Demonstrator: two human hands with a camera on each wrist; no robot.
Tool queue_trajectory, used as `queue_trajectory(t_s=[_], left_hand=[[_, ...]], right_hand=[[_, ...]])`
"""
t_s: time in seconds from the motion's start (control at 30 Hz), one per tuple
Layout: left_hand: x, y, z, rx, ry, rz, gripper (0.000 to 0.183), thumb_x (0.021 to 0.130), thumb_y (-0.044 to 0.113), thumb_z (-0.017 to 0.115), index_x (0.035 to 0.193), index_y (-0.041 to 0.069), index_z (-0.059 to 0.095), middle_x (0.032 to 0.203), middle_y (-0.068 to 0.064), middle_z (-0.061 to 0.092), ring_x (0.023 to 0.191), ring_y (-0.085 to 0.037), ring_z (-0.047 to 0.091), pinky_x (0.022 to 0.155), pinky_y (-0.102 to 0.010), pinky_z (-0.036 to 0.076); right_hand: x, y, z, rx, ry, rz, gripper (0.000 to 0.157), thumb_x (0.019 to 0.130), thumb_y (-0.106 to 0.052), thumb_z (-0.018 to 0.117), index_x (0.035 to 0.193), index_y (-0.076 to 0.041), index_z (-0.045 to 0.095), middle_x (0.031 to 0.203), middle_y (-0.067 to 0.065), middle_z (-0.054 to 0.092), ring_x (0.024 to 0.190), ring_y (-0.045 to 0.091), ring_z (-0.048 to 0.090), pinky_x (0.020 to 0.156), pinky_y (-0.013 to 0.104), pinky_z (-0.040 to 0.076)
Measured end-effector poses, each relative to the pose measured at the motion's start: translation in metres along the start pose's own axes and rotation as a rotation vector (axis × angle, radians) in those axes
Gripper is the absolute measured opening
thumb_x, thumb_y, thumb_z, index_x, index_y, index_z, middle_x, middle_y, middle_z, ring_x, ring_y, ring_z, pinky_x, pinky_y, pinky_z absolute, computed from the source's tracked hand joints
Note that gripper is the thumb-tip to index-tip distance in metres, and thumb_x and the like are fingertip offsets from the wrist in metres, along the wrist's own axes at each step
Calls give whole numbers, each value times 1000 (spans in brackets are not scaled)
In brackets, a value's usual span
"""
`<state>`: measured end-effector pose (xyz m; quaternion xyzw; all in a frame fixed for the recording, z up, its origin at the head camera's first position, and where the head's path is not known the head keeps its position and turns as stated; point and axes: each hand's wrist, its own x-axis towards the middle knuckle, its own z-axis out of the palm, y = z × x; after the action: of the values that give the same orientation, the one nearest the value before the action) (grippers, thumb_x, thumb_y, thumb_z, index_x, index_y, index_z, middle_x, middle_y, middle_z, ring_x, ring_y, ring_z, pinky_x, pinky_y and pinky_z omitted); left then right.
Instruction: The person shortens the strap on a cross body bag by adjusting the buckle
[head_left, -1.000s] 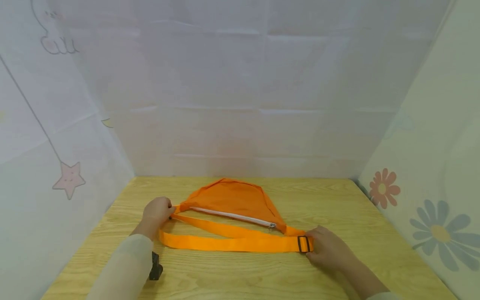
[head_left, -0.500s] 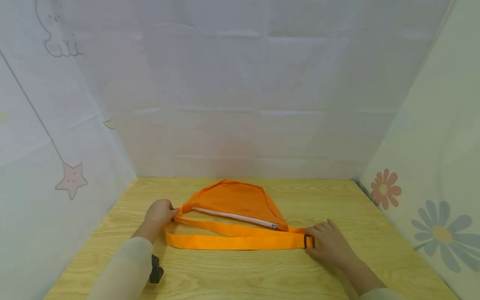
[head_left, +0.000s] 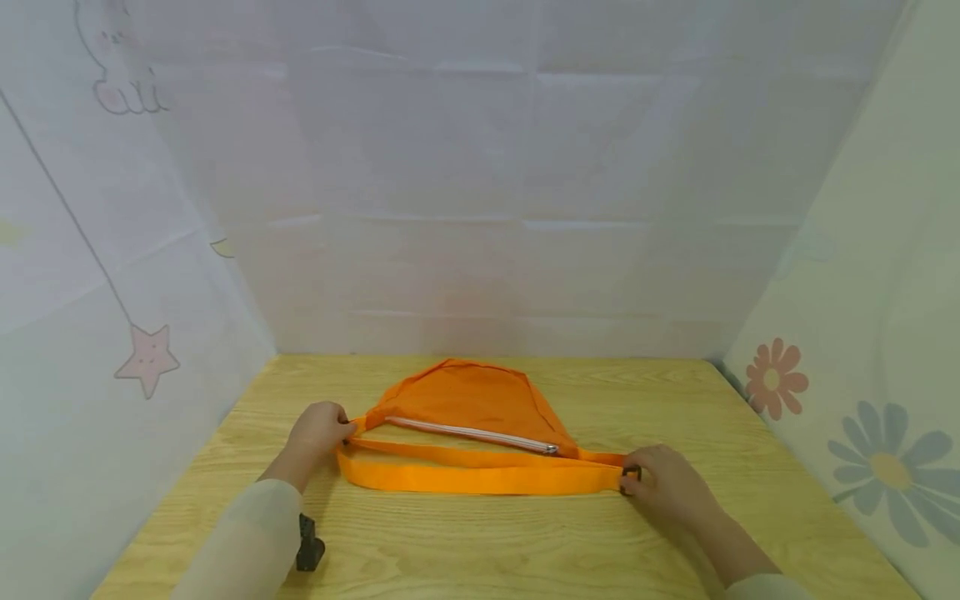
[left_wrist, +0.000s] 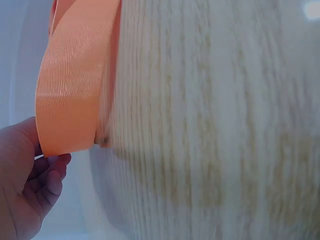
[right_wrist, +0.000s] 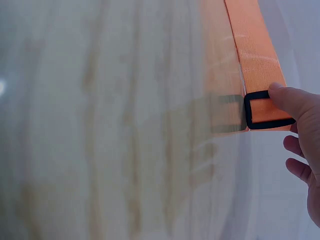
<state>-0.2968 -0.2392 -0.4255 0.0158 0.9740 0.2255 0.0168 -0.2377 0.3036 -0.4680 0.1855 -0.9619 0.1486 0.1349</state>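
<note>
An orange waist bag (head_left: pixel 472 396) lies on the table, its white zipper (head_left: pixel 472 433) facing the near side. Its orange strap (head_left: pixel 480 479) runs in a long loop in front of the bag. At the bag's left end my left hand (head_left: pixel 318 433) pinches the strap; in the left wrist view the strap bends over beside that hand (left_wrist: pixel 30 175). My right hand (head_left: pixel 671 483) holds the strap's right end by a black slide buckle (right_wrist: pixel 270 125). In the right wrist view its thumb presses on the strap at the buckle.
A small black object (head_left: pixel 309 543) shows beside the left sleeve. The wood-grain table (head_left: pixel 465 554) is walled by a pale backdrop (head_left: pixel 495 250) at the back and sides, with printed flowers at right and a star at left.
My right hand has moved a little to the right with the slide buckle, and the strap is drawn straighter. My left hand still pinches the left end; the bag has barely moved.
</note>
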Motion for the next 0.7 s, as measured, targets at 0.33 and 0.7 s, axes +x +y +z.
queue_trajectory(t_s=[0.33,0.7], left_hand=[[0,-2,4,5,48,-4,20,91,17,65,83,0,70,75,-7,65,63,-17,50,59,-29,43],[-2,3,10,-56,34,-26,22,93,21,65,85,1,70,79,-7,67,67,-18,53,61,-30,46]], right_hand=[[-1,6,-4,39,45,2,14,81,-23,79,83,-23,65,91,-9,60,84,13,57,74,35,51],[0,12,-10,102,-65,97,8,88,-26,71,89,-21,65,99,-2,64,88,17,58,74,37,49]])
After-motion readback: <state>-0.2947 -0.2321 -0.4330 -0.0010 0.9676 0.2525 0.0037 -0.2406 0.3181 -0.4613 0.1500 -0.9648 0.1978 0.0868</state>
